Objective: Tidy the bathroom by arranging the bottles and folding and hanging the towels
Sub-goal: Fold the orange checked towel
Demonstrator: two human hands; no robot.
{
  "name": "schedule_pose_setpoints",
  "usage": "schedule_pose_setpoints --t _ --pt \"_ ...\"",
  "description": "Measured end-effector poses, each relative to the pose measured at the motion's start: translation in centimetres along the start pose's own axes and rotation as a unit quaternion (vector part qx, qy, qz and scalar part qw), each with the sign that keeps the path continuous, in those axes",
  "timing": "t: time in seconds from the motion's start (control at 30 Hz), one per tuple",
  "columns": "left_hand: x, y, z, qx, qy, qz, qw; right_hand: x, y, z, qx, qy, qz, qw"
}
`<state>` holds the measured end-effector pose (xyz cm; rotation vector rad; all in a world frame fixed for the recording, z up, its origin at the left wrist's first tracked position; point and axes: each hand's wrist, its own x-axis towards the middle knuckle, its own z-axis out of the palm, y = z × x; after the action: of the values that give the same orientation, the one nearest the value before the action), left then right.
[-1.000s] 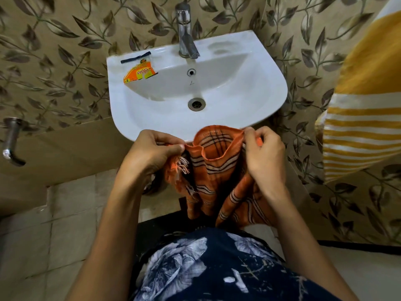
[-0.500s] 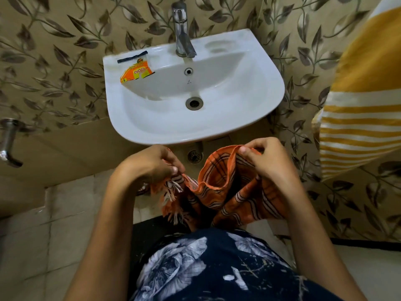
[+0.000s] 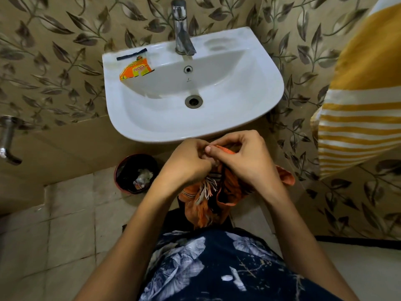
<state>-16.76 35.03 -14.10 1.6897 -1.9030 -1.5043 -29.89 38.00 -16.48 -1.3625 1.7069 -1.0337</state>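
Orange towel (image 3: 227, 192): thin woven cloth w/ dark and pale check stripes, whitish fringe at one end. It hangs bunched below both hands, in front of the person's dark floral garment (image 3: 217, 268), just under the front rim of the white sink (image 3: 260, 105).

Left hand (image 3: 187, 164): fingers curled, pinching the towel's top edge. Right hand (image 3: 245, 157): fingers curled, pinching the same edge; thumb tip on the cloth. Hands touch each other, knuckles together.

Beyond the hands: tap (image 3: 181, 29) at sink rear; orange sachet (image 3: 135, 70) on the sink's left ledge. Left of the left hand: small bin (image 3: 134, 172) on the floor. Right of the right hand: yellow striped towel (image 3: 358, 94) hanging by the wall.

Change vs. prev. frames: hands were apart w/ towel edge stretched between them; now brought together, cloth doubled and hanging narrower. Bin now exposed.
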Motion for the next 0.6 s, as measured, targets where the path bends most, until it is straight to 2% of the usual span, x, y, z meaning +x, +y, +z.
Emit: schedule_pose_setpoints --t 0.07,0.17,0.23,0.4,0.6 --pt "0.0 0.0 0.1 -0.003 0.047 -0.010 0.999 0.2 0.0 -0.3 0.013 -0.022 -0.013 1.000" --pt "-0.1 -0.1 -0.4 -0.010 0.091 -0.016 0.996 0.4 0.2 -1.4 0.001 -0.139 -0.045 0.989" --pt "-0.3 -0.1 -1.1 -0.007 0.116 -0.012 0.993 0.3 1.0 -2.4 -0.033 -0.178 -0.050 0.982" --pt "-0.7 0.0 -2.6 -0.001 0.137 -0.003 0.991 -0.2 2.2 -4.8 -0.045 -0.144 -0.039 0.988" --pt "-0.4 -0.6 -3.5 -0.028 0.168 -0.011 0.985 0.0 2.8 -6.5 -0.128 -0.112 -0.001 0.985"
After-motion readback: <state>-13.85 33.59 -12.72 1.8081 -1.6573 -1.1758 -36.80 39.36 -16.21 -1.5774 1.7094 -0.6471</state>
